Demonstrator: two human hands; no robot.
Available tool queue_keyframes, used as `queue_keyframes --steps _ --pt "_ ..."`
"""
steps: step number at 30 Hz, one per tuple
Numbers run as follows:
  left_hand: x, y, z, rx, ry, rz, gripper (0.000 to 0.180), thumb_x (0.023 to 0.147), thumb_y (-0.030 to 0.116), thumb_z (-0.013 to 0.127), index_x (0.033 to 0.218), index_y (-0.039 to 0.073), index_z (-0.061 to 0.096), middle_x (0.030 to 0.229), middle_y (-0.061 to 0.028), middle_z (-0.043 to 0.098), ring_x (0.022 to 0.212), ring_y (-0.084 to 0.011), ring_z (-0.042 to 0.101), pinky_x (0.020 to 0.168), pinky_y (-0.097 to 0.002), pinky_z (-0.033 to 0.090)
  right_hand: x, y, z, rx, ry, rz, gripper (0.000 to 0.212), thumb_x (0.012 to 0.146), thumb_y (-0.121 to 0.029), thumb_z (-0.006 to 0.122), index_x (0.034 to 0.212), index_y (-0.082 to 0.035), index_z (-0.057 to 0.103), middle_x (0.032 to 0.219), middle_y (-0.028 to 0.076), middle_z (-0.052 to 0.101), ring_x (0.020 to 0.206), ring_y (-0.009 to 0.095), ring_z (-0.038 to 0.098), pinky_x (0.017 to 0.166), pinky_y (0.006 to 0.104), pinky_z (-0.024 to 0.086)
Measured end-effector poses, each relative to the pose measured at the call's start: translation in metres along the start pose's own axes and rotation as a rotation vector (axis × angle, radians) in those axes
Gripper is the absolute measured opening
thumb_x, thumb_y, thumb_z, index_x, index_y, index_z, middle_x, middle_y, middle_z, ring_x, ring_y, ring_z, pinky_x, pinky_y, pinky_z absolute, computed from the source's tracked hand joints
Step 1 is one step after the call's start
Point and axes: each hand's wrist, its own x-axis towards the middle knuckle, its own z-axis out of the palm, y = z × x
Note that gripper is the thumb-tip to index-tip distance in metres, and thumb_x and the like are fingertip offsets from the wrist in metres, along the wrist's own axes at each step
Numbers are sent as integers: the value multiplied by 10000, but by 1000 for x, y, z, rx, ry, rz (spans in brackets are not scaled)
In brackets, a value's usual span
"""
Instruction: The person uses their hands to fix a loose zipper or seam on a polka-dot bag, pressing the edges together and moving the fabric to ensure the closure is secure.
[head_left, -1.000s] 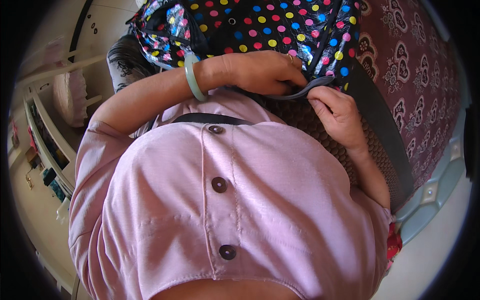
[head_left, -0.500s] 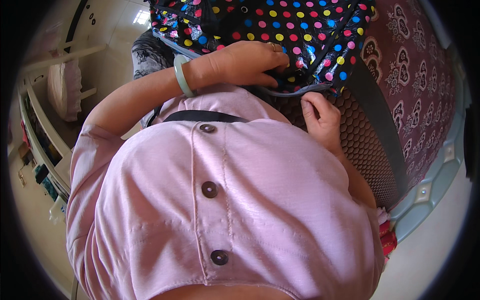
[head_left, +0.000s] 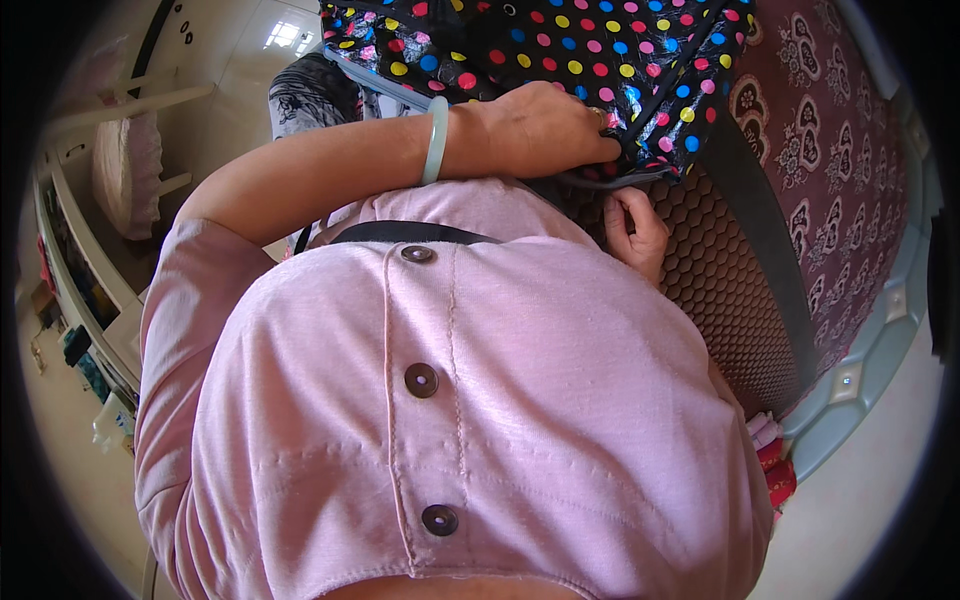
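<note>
A shiny black bag (head_left: 560,45) with coloured polka dots lies across the top of the head view, a grey zipper edging (head_left: 385,88) running along its near side. My left hand (head_left: 545,130), with a pale green bangle at its wrist, reaches over that edge. Its fingers are closed on the bag near the right front corner, and their tips are partly hidden. Just below this corner is my right hand (head_left: 637,235), thumb and fingers curled together in a pinch. What it pinches, if anything, cannot be made out.
Beneath the bag lies a brown honeycomb-textured mat (head_left: 735,290) with a dark border, beside maroon patterned fabric (head_left: 800,130). A pale bed-like frame edge (head_left: 845,385) curves along the right. At left stand a chair with a frilled cushion (head_left: 130,180) and a pale drawer unit (head_left: 90,270).
My left hand has slid right along the bag's near edge, toward the corner. The right hand has drawn slightly lower, its fingers more curled. The bag has shifted a little right in view.
</note>
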Motion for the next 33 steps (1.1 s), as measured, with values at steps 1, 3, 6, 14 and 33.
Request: queue_keyframes --steps 1,3,6,14,33 --pt "0 1 2 8 47 -2 351 875 179 550 1217 233 613 1038 -130 630 865 -299 680 676 -382 555 -2 1 2 6 3 15 79 903 -24 625 982 -20 628 777 80 607 677 131 553 655 258 464" --pt "2 3 0 -50 64 -71 339 871 156 543 1198 210 615 1040 -125 630 882 -301 678 695 -379 556 -6 5 7 33 23 42 80 903 -24 628 982 -17 628 778 75 605 698 123 553 672 258 465" --pt "5 4 5 -54 63 -66 334 879 141 533 1197 202 618 1053 -123 631 979 -290 657 756 -373 557 -11 13 17 73 71 46 78 907 -30 631 983 -14 628 773 66 598 716 109 545 685 255 464" --pt "13 -14 26 -233 175 -42 234 819 82 601 1045 131 636 944 -77 648 940 -281 641 779 -382 525 -11 9 31 152 80 29 59 918 -38 626 972 -16 627 765 52 587 707 96 524 671 243 452" --pt "25 -57 14 -1268 33 -276 205 832 95 652 1017 14 689 950 -30 668 937 -110 585 872 -236 439 21 -12 14 -30 39 -55 48 904 -9 625 952 -10 621 796 79 633 703 117 572 670 247 473"
